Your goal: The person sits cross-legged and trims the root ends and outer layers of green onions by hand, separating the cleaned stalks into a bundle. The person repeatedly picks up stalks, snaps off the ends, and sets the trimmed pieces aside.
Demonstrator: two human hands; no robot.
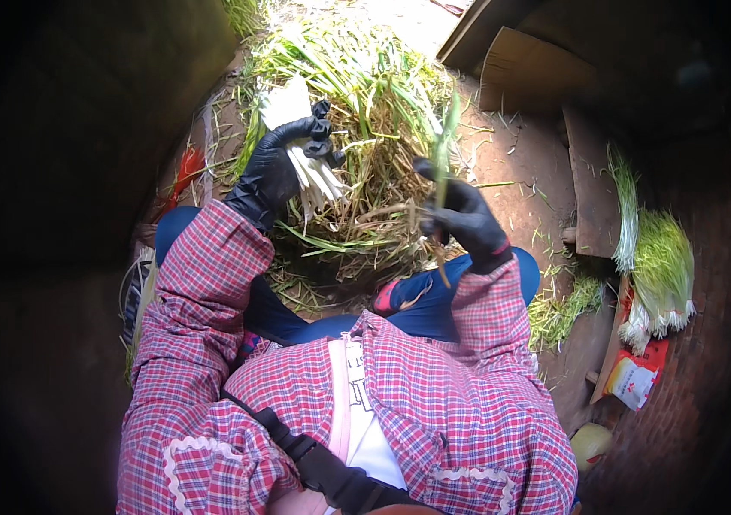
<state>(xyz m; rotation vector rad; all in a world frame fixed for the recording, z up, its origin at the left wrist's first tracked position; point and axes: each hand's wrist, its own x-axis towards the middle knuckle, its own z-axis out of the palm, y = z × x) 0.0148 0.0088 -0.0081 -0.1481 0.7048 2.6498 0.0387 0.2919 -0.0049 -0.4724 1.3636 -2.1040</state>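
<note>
In a black glove, my left hand (284,167) is closed round a bunch of white stalks (318,178), which look like chives or young garlic. Their cut-looking lower ends point toward me, and a bright white part shows above the fingers. My right hand (460,210), gloved too and a little blurred, pinches a long green stalk (444,142) that stands upright from its fingers; thin brownish strands hang below. Between and beyond both hands lies a big heap of loose greens (339,64), with dry brown leaves (391,163) on its near side.
On the right, trimmed bundles of greens with white root ends (661,266) lie beside a red and white packet (636,378). Cardboard pieces (528,73) stand at the back right. Something red (185,172) lies at the left, and a pale round object (590,445) at the lower right.
</note>
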